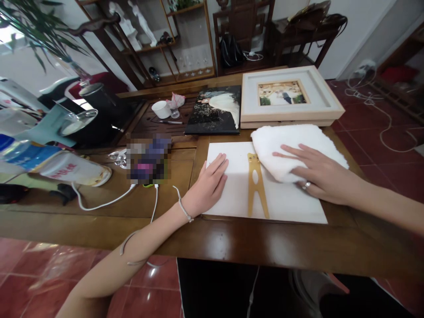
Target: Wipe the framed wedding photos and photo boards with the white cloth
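Note:
A white board [228, 203] lies on the wooden table. My left hand [208, 183] rests flat over its left edge, fingers stretched out and holding nothing. On the board's right part sits a folded, fluffy white cloth [274, 141], reaching past the board's edge. My right hand [318, 174], with a ring on one finger, lies on the cloth with its upper fingers stretched out; the thumb side is partly hidden. Between both hands, a yellow A-shaped piece [251, 185] with an oval hole lies on the board. Its top end is close to the cloth.
Behind the board lie a dark photo panel [217, 110] and a light wooden picture frame [285, 112]. Leftward are a blurred-out item [149, 161] with white cables [106, 206], a labelled plastic jar [76, 170] and a white cup [161, 109]. The table's front edge [232, 254] runs nearest me.

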Motion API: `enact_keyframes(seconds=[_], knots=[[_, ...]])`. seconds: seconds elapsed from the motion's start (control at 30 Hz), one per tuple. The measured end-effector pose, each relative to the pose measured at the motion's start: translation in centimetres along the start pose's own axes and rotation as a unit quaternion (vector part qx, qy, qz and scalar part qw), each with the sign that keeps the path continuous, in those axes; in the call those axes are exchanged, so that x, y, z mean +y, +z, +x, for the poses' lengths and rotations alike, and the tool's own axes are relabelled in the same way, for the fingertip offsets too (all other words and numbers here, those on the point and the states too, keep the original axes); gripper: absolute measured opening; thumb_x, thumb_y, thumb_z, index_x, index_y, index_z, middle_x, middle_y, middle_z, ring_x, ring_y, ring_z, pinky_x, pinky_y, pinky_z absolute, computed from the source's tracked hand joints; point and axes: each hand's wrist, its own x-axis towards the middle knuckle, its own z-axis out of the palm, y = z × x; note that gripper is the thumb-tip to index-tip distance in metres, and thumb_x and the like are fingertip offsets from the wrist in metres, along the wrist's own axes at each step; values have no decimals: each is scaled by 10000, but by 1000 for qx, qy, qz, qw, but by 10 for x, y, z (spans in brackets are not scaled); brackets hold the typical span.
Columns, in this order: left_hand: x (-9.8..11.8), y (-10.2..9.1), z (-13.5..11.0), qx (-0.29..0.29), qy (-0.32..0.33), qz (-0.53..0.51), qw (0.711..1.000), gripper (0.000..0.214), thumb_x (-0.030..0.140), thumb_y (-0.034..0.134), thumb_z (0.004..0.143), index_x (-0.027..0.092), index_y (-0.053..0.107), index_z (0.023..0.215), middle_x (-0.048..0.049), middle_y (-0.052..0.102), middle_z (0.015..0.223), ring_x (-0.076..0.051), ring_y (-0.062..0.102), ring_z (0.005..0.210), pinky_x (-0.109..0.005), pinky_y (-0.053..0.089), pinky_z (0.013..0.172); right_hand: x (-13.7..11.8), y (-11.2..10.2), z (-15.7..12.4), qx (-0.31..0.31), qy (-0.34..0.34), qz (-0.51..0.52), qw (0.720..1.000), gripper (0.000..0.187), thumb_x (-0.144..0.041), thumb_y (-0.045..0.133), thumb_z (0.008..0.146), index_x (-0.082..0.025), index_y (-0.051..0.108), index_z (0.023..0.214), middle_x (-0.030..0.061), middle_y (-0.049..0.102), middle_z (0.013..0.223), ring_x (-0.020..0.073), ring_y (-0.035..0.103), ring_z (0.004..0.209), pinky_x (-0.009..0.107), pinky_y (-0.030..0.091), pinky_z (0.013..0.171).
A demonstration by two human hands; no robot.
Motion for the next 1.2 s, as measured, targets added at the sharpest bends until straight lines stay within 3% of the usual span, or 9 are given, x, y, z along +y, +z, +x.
enact_keyframes(seconds=[0.1, 0.2, 0.43, 0.6, 0.7, 0.93, 1.07, 1.2], knots=[[1, -1, 0, -3, -2, 1, 1000, 434, 202, 312, 997, 168, 361, 1426, -172, 335, 1559, -256, 227, 1483, -568, 199, 1184, 13, 3, 11, 1, -8, -25, 1000, 273, -117, 479, 796, -199, 626, 1011, 118, 474, 1461, 339, 307, 1412, 661, 329, 1089], [1, -2, 0, -5, -4, 2, 1000, 431, 201, 306, 998, 158, 364, 1422, -177, 330, 1560, -256, 224, 1484, -567, 197, 1185, 5, 5, 11, 12, 14, -46, 999, 280, -93, 438, 813, -190, 613, 1009, 124, 470, 1464, 324, 300, 1418, 653, 342, 1084], [2, -1, 0, -5, -4, -2, 1000, 436, 204, 314, 997, 173, 354, 1430, -170, 331, 1561, -257, 221, 1484, -570, 192, 1186, -59, -3, -11, -16, 32, -102, 994, 304, -60, 430, 756, -202, 588, 974, 158, 445, 1474, 379, 326, 1396, 653, 450, 1001], [2, -1, 0, -1, -5, -4, 1000, 437, 208, 311, 996, 169, 361, 1429, -171, 342, 1556, -257, 224, 1483, -561, 195, 1187, -106, -18, -15, -22, 4, -127, 992, 395, -64, 439, 634, -197, 613, 963, 189, 559, 1357, 392, 546, 1219, 574, 587, 810], [2, -1, 0, -2, -5, -3, 1000, 439, 208, 317, 996, 169, 360, 1431, -173, 345, 1554, -255, 228, 1482, -556, 199, 1187, -120, -26, -13, 3, -20, -136, 991, 414, -94, 449, 582, -215, 619, 940, 189, 651, 1221, 358, 664, 1032, 491, 621, 658], [3, -1, 0, -2, -4, -4, 1000, 437, 207, 320, 995, 172, 364, 1428, -174, 344, 1554, -262, 230, 1481, -564, 197, 1185, -104, -34, -2, -23, 9, -70, 997, 452, -77, 442, 600, -265, 625, 968, 77, 660, 1242, 292, 663, 1049, 412, 600, 668], [3, -2, 0, -5, -4, 0, 1000, 438, 208, 318, 996, 161, 365, 1429, -177, 343, 1554, -262, 233, 1481, -563, 201, 1186, -86, -31, 7, -45, 37, -83, 995, 410, -81, 431, 668, -253, 641, 976, 109, 670, 1199, 292, 697, 872, 431, 565, 636], [3, -2, 0, -5, -4, -3, 1000, 447, 214, 312, 1000, 188, 350, 1445, -164, 332, 1562, -268, 229, 1482, -573, 195, 1184, -72, -27, 19, -93, 64, -83, 990, 356, -114, 453, 730, -222, 656, 1002, 145, 668, 1152, 311, 682, 890, 432, 544, 674]])
